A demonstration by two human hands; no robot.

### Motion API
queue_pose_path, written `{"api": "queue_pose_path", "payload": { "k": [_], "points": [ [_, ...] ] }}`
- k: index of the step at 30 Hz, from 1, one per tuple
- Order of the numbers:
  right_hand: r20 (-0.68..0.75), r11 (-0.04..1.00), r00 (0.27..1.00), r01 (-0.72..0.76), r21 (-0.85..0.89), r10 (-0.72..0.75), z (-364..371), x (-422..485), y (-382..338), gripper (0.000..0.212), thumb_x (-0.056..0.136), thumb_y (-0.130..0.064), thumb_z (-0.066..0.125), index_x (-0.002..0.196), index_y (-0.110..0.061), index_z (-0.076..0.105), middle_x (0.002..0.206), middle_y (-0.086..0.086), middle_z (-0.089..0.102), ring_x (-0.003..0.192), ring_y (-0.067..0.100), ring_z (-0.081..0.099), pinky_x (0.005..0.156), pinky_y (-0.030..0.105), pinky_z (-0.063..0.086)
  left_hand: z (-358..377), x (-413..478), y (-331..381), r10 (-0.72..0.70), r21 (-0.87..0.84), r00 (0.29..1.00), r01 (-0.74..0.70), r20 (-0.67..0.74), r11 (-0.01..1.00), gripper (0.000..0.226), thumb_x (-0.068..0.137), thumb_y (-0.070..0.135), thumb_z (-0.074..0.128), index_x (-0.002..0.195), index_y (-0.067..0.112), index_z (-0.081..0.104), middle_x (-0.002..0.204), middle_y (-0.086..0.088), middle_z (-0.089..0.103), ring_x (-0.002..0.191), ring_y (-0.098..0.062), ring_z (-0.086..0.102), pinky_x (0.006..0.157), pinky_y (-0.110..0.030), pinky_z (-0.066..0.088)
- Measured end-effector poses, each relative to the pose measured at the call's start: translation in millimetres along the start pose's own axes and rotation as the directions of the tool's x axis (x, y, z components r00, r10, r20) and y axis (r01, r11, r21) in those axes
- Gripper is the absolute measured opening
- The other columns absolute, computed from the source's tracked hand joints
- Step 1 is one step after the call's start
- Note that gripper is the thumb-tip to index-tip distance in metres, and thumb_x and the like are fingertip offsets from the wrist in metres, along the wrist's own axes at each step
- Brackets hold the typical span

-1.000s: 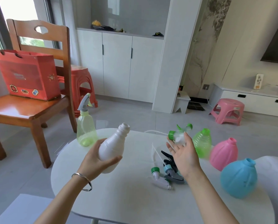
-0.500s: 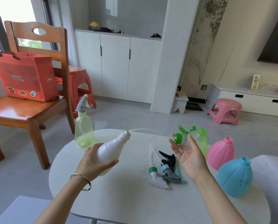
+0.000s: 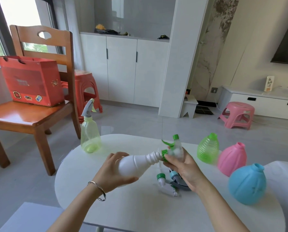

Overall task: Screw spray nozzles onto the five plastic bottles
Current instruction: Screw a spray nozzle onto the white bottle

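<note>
Head: right fingers (image 3: 170,160) pinch nozzle (image 3: 175,149) at white bottle (image 3: 136,162) mouth.

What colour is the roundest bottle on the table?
The round bottle is light blue; the head view shows it best.

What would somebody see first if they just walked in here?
Two hands meeting in the middle: the left hand grips a white bottle tipped sideways, and the right hand holds a green-collared spray nozzle at its neck. Next, bright bottles without nozzles at the right of the table: a green bottle, a pink bottle and a blue bottle.
</note>
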State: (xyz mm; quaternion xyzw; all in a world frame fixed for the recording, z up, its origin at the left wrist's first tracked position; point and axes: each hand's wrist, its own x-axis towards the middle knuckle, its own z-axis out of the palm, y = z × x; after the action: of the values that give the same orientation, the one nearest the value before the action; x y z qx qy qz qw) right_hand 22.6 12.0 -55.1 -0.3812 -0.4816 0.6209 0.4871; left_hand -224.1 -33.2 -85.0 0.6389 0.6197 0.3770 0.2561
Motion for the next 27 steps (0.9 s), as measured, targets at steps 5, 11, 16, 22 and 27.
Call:
{"api": "queue_pose_path", "payload": {
  "k": [5, 11, 16, 22, 27],
  "points": [
    [0.109, 0.996, 0.994, 0.028, -0.084, -0.018, -4.9, -1.8, -5.0, 0.05, 0.074, -0.018, 0.073, 0.122, -0.013, 0.058, 0.12, 0.013, 0.066, 0.109, 0.022, 0.064, 0.082, 0.025, 0.054, -5.5, 0.2, 8.1, 0.028, -0.086, 0.999, -0.025, 0.035, 0.996, 0.071, 0.042, 0.054, 0.08, 0.108, 0.037, 0.059, 0.108, 0.009, 0.064, 0.098, -0.007, 0.062, 0.085, -0.03, 0.053],
    [0.111, 0.992, 0.993, 0.053, -0.114, -0.04, -11.0, -3.1, -7.1, 0.051, 0.069, -0.023, 0.078, 0.117, -0.015, 0.061, 0.113, 0.01, 0.071, 0.109, 0.022, 0.065, 0.088, 0.028, 0.054, -10.5, -0.2, 10.0, -0.071, -0.255, 0.997, 0.063, -0.021, 0.965, 0.097, 0.037, 0.061, 0.078, 0.127, 0.037, 0.047, 0.117, 0.009, 0.057, 0.104, -0.007, 0.059, 0.082, -0.018, 0.049],
    [0.005, 0.996, 0.996, 0.094, 0.001, -0.094, -4.3, -1.9, 2.0, 0.044, 0.067, -0.02, 0.077, 0.108, -0.012, 0.064, 0.106, 0.008, 0.073, 0.102, 0.018, 0.068, 0.084, 0.026, 0.055, -3.3, 0.8, 15.9, -0.31, -0.703, 0.942, 0.307, 0.129, 0.642, 0.078, 0.053, 0.081, 0.063, 0.11, 0.027, 0.062, 0.111, -0.004, 0.069, 0.102, -0.022, 0.067, 0.088, -0.041, 0.055],
    [-0.053, 0.998, 0.997, 0.056, 0.041, -0.054, -11.2, 0.3, 1.8, 0.04, 0.064, -0.019, 0.076, 0.102, -0.009, 0.066, 0.096, 0.009, 0.074, 0.093, 0.018, 0.069, 0.086, 0.027, 0.056, -15.3, 0.6, 10.9, -0.158, -0.52, 0.975, 0.218, 0.159, 0.826, 0.058, 0.073, 0.052, 0.066, 0.126, 0.042, 0.044, 0.122, 0.001, 0.057, 0.096, -0.017, 0.068, 0.076, -0.033, 0.061],
    [-0.044, 0.992, 0.998, 0.04, 0.117, -0.035, -8.9, 1.7, 5.4, 0.037, 0.064, -0.017, 0.075, 0.1, -0.008, 0.067, 0.09, 0.006, 0.075, 0.089, 0.015, 0.071, 0.075, 0.021, 0.056, -16.3, -0.2, 8.2, -0.12, -0.594, 0.923, 0.33, 0.365, 0.734, 0.095, 0.056, 0.073, 0.068, 0.137, 0.037, 0.033, 0.13, -0.007, 0.053, 0.108, -0.021, 0.064, 0.08, -0.033, 0.058]
  ]
}}
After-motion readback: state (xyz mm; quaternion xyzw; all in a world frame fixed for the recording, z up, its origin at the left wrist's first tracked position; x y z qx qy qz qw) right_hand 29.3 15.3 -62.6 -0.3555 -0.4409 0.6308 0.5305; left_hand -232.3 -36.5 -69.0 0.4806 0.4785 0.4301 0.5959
